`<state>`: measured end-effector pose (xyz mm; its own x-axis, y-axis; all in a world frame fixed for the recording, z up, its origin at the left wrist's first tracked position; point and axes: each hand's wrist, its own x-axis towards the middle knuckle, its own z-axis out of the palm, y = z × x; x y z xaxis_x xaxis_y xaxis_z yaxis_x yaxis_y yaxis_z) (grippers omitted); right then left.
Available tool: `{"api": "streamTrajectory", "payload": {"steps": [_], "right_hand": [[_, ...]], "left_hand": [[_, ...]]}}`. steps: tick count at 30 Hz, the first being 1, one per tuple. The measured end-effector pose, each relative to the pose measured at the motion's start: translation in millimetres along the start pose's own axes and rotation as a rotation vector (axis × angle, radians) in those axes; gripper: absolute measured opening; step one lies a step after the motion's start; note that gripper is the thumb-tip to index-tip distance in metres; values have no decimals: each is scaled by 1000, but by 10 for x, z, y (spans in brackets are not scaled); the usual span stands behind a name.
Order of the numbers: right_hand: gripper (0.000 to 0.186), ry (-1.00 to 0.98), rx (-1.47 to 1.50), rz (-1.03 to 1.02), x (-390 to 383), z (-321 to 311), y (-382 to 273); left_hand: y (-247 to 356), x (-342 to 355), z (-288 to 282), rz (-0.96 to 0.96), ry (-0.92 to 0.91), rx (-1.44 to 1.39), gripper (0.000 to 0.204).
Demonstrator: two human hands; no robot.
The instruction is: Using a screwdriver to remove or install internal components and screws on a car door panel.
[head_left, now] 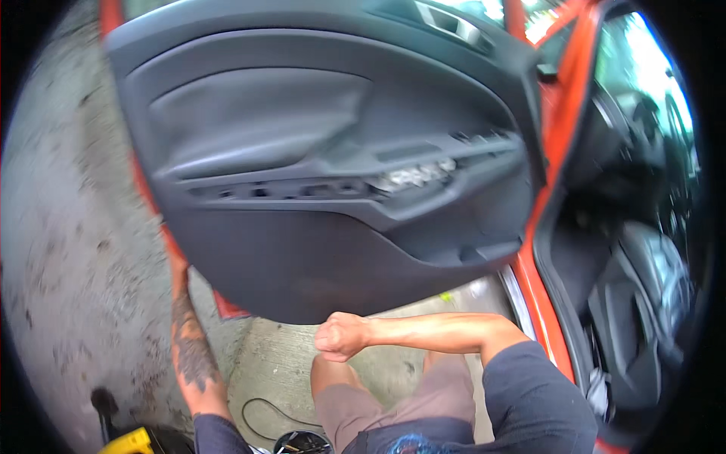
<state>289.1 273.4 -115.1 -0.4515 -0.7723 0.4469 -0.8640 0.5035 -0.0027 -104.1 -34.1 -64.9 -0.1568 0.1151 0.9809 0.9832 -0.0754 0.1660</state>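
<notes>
A dark grey door trim panel (pixel 302 272) fills the upper middle over an orange-red car door (pixel 231 306), with a long opening (pixel 302 189) in the armrest. My left hand (pixel 175 253) is at the left edge of the door and panel, its fingers hard to make out. My right hand (pixel 342 335) is closed in a fist just below the panel's lower edge, near my knee. I cannot tell whether anything is inside it.
The orange-red door frame (pixel 544 303) and a dark seat (pixel 635 325) are at right. Stained concrete (pixel 68 212) spreads left. Below are a container of small items (pixel 302 443), a thin cable (pixel 265 420) and a yellow-and-black object (pixel 128 440).
</notes>
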Motion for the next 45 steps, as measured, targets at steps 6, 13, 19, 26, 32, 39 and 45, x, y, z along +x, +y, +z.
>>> {"api": "streamTrajectory", "payload": {"steps": [6,13,19,26,32,39,45], "right_hand": [[31,878,-278,489,-864,-303,-772],[53,1883,-1102,546,-1626,-808,-231],[60,2008,-918,922,-1596,-592,380],[51,2356,-938,898,-2265,-1223,-124],[47,2344,-592,1192,-3089,-1172,515],[60,2194,74,1139,-4121,-1297,715],[63,2181,200,1123,-3855,-1187,602]], "left_hand": [[1145,-650,-540,-744,60,315,76],[3192,-1202,-839,-1165,-144,715,82],[3146,-1454,-1140,-1278,-139,883,60],[2560,-2302,-1598,-966,-635,1347,70],[2679,-2292,-1365,-1104,-500,1252,67],[2782,-2170,-1327,-1223,-281,1023,64],[2626,-1671,-1171,-1280,37,641,61]]}}
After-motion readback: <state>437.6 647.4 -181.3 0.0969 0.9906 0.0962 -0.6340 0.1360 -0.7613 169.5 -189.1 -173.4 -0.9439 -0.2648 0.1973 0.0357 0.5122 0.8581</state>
